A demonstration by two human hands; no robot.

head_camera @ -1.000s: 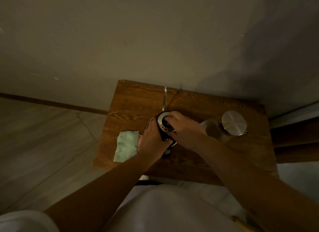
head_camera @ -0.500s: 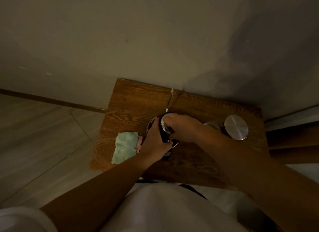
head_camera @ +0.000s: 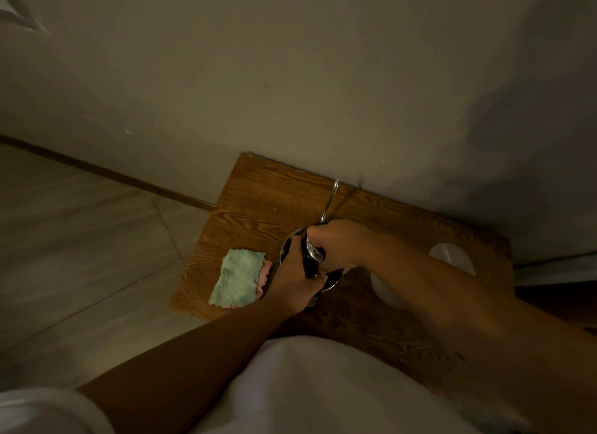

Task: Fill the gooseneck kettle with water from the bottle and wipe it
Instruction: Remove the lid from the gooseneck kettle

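The steel gooseneck kettle stands in the middle of the small wooden table, its thin spout pointing at the wall. My left hand grips the kettle's near left side by the dark handle. My right hand curls over the top and holds the lid. The clear bottle with a silver cap stands to the right, partly hidden behind my right forearm and blurred. A folded green and pink cloth lies on the table just left of my left hand.
The table's far edge is against a grey wall. Tiled floor lies to the left, past the table's edge. My white clothing fills the bottom of the view.
My right hand has shifted a little across the kettle's top and the spout now leans slightly right. My left hand keeps its hold. The view has drifted to the left.
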